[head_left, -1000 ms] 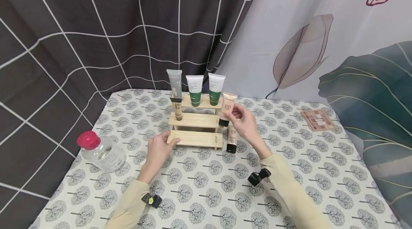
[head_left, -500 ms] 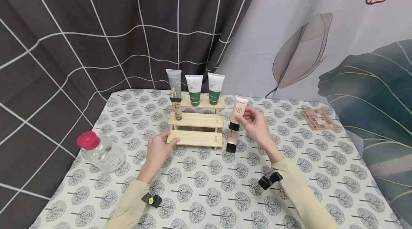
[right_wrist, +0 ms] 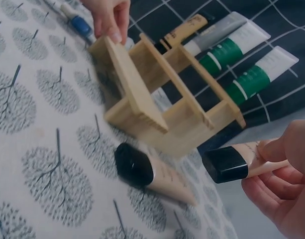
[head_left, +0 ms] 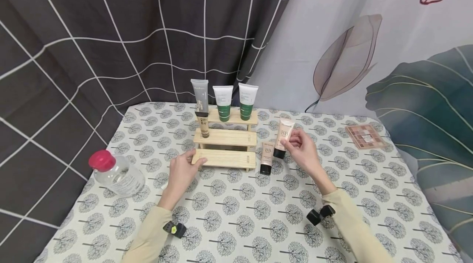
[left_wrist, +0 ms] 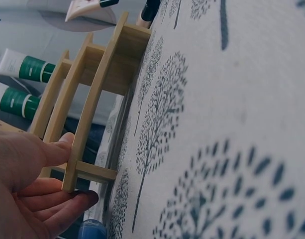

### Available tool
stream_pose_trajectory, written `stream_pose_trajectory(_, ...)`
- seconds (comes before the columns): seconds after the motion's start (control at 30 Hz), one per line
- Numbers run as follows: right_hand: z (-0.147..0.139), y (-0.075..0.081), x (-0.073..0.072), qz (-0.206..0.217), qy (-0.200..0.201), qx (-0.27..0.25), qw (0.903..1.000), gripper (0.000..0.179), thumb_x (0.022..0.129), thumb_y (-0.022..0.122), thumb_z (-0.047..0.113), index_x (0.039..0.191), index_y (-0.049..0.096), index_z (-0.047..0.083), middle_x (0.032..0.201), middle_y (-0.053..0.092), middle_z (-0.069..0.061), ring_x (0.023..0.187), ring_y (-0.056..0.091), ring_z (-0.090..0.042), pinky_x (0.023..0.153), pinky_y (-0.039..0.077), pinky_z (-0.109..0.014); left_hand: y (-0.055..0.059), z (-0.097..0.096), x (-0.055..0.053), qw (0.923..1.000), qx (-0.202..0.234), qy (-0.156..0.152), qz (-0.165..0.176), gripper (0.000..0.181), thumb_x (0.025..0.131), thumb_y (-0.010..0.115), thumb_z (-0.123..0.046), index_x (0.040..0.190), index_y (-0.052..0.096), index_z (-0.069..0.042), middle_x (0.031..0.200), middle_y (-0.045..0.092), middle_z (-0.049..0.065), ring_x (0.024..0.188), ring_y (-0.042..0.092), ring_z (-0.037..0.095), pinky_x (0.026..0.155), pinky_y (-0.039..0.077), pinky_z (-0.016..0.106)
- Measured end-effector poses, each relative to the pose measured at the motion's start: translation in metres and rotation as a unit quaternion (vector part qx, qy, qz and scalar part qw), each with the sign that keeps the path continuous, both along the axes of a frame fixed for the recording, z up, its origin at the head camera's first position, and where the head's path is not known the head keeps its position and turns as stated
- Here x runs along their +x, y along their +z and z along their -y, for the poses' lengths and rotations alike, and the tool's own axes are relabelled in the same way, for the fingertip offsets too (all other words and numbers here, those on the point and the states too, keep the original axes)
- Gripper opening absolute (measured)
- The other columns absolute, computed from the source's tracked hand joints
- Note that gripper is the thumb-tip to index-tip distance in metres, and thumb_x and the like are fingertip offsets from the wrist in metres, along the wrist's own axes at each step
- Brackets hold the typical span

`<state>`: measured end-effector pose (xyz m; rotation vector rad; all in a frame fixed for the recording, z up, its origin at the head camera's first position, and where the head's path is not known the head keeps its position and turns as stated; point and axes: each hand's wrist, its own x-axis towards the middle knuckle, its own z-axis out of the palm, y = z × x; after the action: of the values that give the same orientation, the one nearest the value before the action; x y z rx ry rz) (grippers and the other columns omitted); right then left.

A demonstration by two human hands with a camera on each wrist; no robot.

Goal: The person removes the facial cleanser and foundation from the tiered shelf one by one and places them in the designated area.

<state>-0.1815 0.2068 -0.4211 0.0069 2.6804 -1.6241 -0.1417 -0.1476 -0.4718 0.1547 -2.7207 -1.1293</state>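
Where the right hand (head_left: 304, 152) is: out to the right of the wooden stand (head_left: 223, 158), up off the counter (head_left: 236, 232), its fingers clamped on a pale pink BB tube (head_left: 283, 136).
BB tube: tilted a little, black cap down, to the right of the stand and touching only the hand; the fingers cover part of its side, and the small print under the letters is beyond me.
Left hand (head_left: 182, 172): pinching the left end of the lowest step, thumb above and fingers below; from the head view those lower fingers are hidden, though the left wrist view shows them.
Second tube (head_left: 267, 157): on the counter just beside the stand's right end, black cap towards the person; it looks laid flat, and the left wrist view cuts most of it off.
Middle step: a small tan tube (head_left: 204, 125) stands at the left, hiding the foot of the grey tube (head_left: 200, 94) behind.
Top step: that grey tube, then two green-and-white tubes (head_left: 223, 103), caps down.
Blue-and-white item (right_wrist: 81, 26): near the left hand, nearly all screened by it in the head view; I can't say what it is.
Far left: a clear bottle (head_left: 120, 177) with a red cap, its label unreadable from here.
Far right: a palette (head_left: 366, 136), its lettering too small.
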Motion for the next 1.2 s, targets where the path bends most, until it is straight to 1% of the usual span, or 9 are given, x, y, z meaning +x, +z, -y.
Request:
stream_pose_trajectory(0.13,-0.006,-0.005,0.002,0.013,-0.003,0.018,0.9998,0.04,0.098,0.066,0.012,0.129,0.049,-0.007,0.12,0.066,-0.027,0.103,0.068,-0.026,0.084,0.058,-0.013,-0.001,0.0,-0.001,1.0,0.001,0.002,-0.001,0.059,0.083,0.084,-0.03,0.127,0.065,0.005,0.115,0.07,0.029,0.06,0.071,0.021,0.074,0.065,0.043)
stream_pose_trajectory(0.27,-0.011,-0.01,0.005,0.022,-0.002,0.028,0.9994,0.044,0.099,0.065,0.013,0.132,0.047,-0.009,0.122,0.065,-0.03,0.107,0.068,-0.034,0.086,0.059,-0.017,-0.001,0.0,-0.002,1.0,0.005,0.003,0.005,0.059,0.083,0.084,-0.03,0.127,0.065,0.005,0.115,0.07,0.029,0.055,0.068,0.017,0.059,0.061,0.033)
stream_pose_trajectory(0.4,-0.015,-0.016,0.008,0.038,-0.002,0.047,0.9982,0.047,0.099,0.066,0.017,0.132,0.047,-0.01,0.122,0.065,-0.03,0.107,0.068,-0.034,0.088,0.061,-0.026,0.0,0.0,-0.002,0.9999,0.01,0.001,0.008,0.059,0.083,0.084,-0.03,0.127,0.065,0.005,0.113,0.071,0.029,0.054,0.065,0.015,0.05,0.053,0.025)
stream_pose_trajectory(0.53,-0.018,-0.023,0.009,0.059,-0.005,0.073,0.9956,0.048,0.098,0.068,0.021,0.132,0.049,-0.007,0.118,0.067,-0.027,0.102,0.069,-0.031,0.085,0.062,-0.031,0.001,-0.001,-0.001,0.9998,0.016,0.002,0.01,0.059,0.083,0.084,-0.03,0.128,0.065,0.005,0.112,0.071,0.03,0.054,0.065,0.015,0.047,0.051,0.024)
stream_pose_trajectory(0.77,-0.022,-0.037,0.012,0.064,0.002,0.087,0.9941,0.043,0.096,0.07,0.022,0.124,0.054,-0.007,0.111,0.07,-0.026,0.091,0.07,-0.025,0.075,0.063,-0.026,0.0,-0.001,-0.001,0.9999,0.01,0.007,0.004,0.06,0.083,0.084,-0.031,0.127,0.065,0.005,0.113,0.071,0.029,0.065,0.073,0.024,0.06,0.061,0.033)
stream_pose_trajectory(0.87,-0.023,-0.04,0.013,0.074,0.003,0.086,0.9936,0.041,0.095,0.071,0.022,0.121,0.056,-0.007,0.107,0.07,-0.025,0.084,0.069,-0.022,0.067,0.061,-0.024,-0.001,-0.001,-0.001,0.9999,0.011,0.007,0.003,0.059,0.083,0.084,-0.031,0.127,0.065,0.004,0.113,0.071,0.029,0.066,0.073,0.025,0.058,0.06,0.033)
stream_pose_trajectory(1.0,-0.025,-0.043,0.014,0.089,0.005,0.088,0.9921,0.039,0.094,0.072,0.023,0.116,0.059,-0.006,0.098,0.07,-0.018,0.074,0.064,-0.016,0.058,0.057,-0.022,-0.001,0.0,-0.001,0.9999,0.011,0.008,-0.004,0.059,0.082,0.085,-0.03,0.126,0.066,0.004,0.112,0.071,0.029,0.066,0.073,0.026,0.055,0.058,0.029)
stream_pose_trajectory(1.1,-0.026,-0.045,0.013,0.088,0.009,0.101,0.9909,0.039,0.094,0.073,0.025,0.113,0.061,-0.006,0.093,0.071,-0.014,0.071,0.063,-0.013,0.058,0.055,-0.021,-0.001,0.0,-0.001,0.9999,0.011,0.009,-0.006,0.058,0.082,0.085,-0.03,0.126,0.066,0.004,0.111,0.072,0.028,0.067,0.074,0.026,0.056,0.059,0.03)
stream_pose_trajectory(1.2,-0.027,-0.046,0.012,0.08,0.012,0.119,0.9895,0.04,0.093,0.073,0.026,0.112,0.062,-0.007,0.093,0.073,-0.016,0.071,0.065,-0.014,0.06,0.055,-0.022,-0.001,-0.001,-0.001,0.9998,0.015,0.011,-0.007,0.057,0.082,0.085,-0.029,0.126,0.066,0.004,0.11,0.072,0.028,0.072,0.076,0.029,0.059,0.062,0.033)
